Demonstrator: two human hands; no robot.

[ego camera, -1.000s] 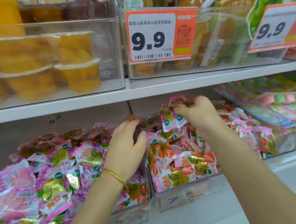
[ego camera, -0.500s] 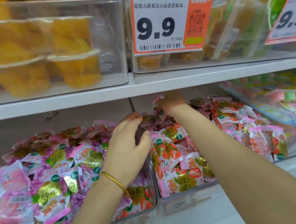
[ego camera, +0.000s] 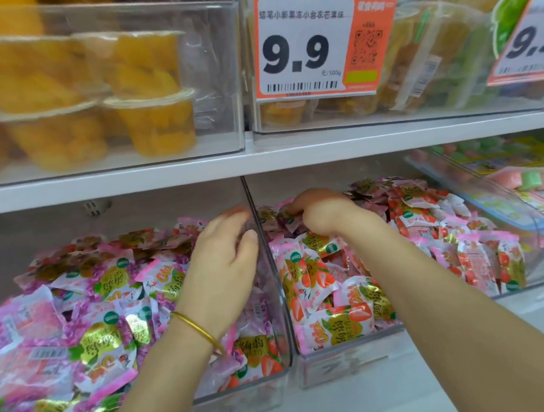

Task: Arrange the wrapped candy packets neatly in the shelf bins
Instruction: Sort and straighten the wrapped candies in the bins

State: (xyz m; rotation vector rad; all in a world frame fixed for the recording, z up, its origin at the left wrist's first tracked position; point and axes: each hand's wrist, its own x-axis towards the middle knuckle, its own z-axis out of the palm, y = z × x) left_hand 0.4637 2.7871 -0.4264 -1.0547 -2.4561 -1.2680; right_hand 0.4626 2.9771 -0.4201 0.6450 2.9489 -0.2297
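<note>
Gold bangle (ego camera: 198, 329) is shining on the near wrist, and the left hand (ego camera: 222, 260) is still resting on the purple candy packets (ego camera: 101, 342) in the left bin (ego camera: 249, 394), fingers loose, pinching nothing. The clear wall (ego camera: 260, 240) is standing beside it, splitting the two bins. The right hand (ego camera: 317, 211), which was holding a packet up a second ago, is now reaching deep into the right bin (ego camera: 345, 361), curling down onto the strawberry packets (ego camera: 329, 330) at the back; I cannot tell if it is gripping one. It is probably tucking that packet in. The white shelf (ego camera: 292, 157) is hanging low above, squeezing the room.
</note>
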